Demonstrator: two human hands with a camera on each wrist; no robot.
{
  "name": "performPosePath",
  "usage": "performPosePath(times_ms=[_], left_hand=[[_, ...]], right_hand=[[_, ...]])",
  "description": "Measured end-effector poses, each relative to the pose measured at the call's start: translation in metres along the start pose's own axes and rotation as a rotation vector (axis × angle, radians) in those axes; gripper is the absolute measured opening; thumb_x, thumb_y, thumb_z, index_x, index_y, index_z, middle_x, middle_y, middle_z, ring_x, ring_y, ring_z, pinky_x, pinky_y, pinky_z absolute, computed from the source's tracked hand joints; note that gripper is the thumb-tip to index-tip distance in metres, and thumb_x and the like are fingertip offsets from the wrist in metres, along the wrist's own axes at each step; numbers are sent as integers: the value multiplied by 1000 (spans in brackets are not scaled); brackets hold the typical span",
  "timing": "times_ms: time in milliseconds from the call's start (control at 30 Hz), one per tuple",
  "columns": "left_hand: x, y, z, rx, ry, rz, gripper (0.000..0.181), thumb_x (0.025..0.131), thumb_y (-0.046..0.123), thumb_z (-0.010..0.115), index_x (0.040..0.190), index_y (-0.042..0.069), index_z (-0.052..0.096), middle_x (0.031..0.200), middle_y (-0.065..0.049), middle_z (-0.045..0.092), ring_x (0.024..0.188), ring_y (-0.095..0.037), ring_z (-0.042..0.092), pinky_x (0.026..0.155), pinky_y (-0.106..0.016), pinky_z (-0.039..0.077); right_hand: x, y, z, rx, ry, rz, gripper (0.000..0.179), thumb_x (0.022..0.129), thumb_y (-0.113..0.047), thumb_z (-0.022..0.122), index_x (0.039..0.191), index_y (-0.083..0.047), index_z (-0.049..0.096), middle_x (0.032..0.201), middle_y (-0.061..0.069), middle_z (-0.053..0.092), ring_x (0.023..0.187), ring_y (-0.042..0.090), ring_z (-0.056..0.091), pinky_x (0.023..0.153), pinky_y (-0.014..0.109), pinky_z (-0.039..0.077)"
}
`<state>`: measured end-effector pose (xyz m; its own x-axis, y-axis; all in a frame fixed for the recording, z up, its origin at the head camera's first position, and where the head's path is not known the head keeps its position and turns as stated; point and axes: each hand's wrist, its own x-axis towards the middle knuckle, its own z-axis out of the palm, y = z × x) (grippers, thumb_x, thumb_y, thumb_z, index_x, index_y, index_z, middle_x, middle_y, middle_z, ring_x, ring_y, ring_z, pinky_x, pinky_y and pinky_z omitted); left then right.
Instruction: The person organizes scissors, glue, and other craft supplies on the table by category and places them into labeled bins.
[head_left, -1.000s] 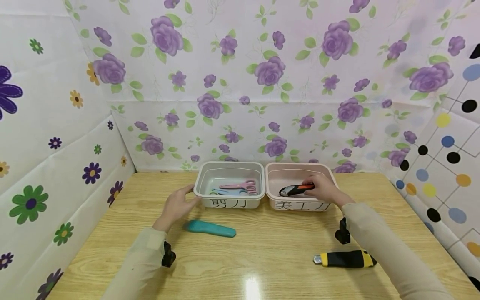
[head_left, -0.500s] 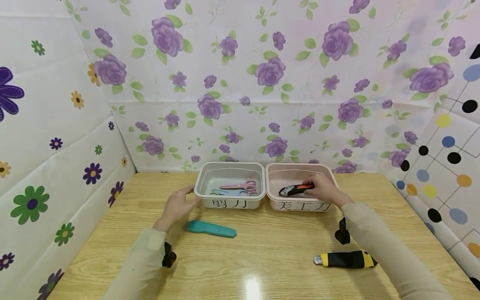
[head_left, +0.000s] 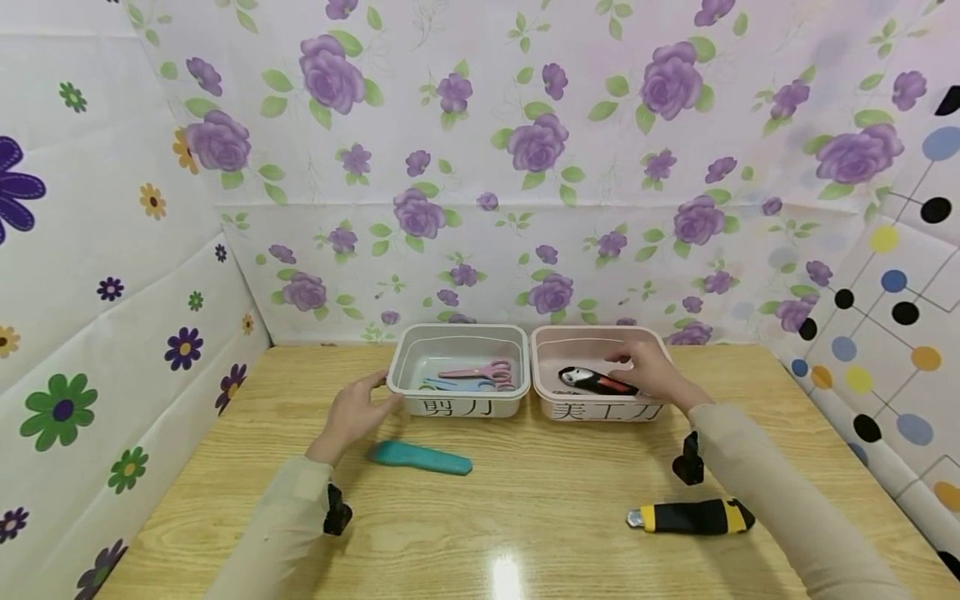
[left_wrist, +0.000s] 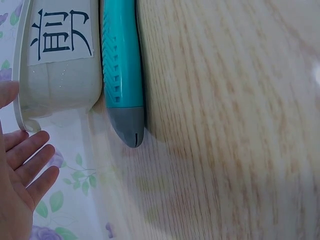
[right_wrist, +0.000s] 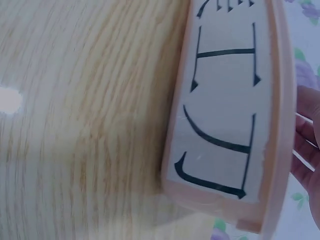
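In the head view, a black, red and silver utility knife lies inside the pink bin. My right hand hovers over the bin's right side with fingers parted, nothing held. The right wrist view shows those fingers behind the bin's rim. At the left, my left hand touches the near-left corner of the white bin with relaxed fingers. Pink scissors and blue scissors lie in that bin. A teal tool with a grey slotted tip lies in front of it.
A yellow and black utility knife lies on the wooden table near the right forearm. Both bins carry printed character labels and stand side by side by the floral backdrop. Patterned cloth sheets flank both sides.
My right hand has let go of the black and red utility knife, which now rests in the pink bin. The fingers have spread and lifted off it. The left hand stays put.
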<state>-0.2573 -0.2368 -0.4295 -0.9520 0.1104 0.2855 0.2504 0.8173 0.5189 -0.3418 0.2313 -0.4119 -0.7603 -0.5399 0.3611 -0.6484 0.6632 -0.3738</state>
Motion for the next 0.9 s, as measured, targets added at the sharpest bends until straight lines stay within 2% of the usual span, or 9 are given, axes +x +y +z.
performPosePath(times_ms=[300,533,733,900], left_hand=[[0,2,-1,10,-9,-8,55,85,34,61,128,2,50,117,-16,60,108,-38,53,88,-56,40],[0,1,0,3,-8,-9,54,85,34,62,128,4,50,117,-15,60,107,-37,54,87,-55,41],[0,1,1,-6,-11,-7,54,85,34,62,128,3,50,117,-16,60,108,-37,54,88,-55,41],[0,-1,1,-6,-10,-4,55,85,36,61,128,2,50,117,-16,59,108,-38,53,88,-56,41]], right_hand=[[-3,-16,-15,55,-26,2,27,77,-5,70,100,7,65,94,21,65,84,33,58,74,49,48],[-10,-22,-21,53,-26,-23,26,77,-9,70,101,1,66,93,13,65,80,24,59,70,39,50],[-19,-31,-30,85,-52,6,28,78,-10,70,104,0,65,92,9,64,82,27,59,70,41,49],[-28,-37,-38,85,-65,34,32,79,-19,71,106,-3,65,97,7,64,85,21,57,73,42,49]])
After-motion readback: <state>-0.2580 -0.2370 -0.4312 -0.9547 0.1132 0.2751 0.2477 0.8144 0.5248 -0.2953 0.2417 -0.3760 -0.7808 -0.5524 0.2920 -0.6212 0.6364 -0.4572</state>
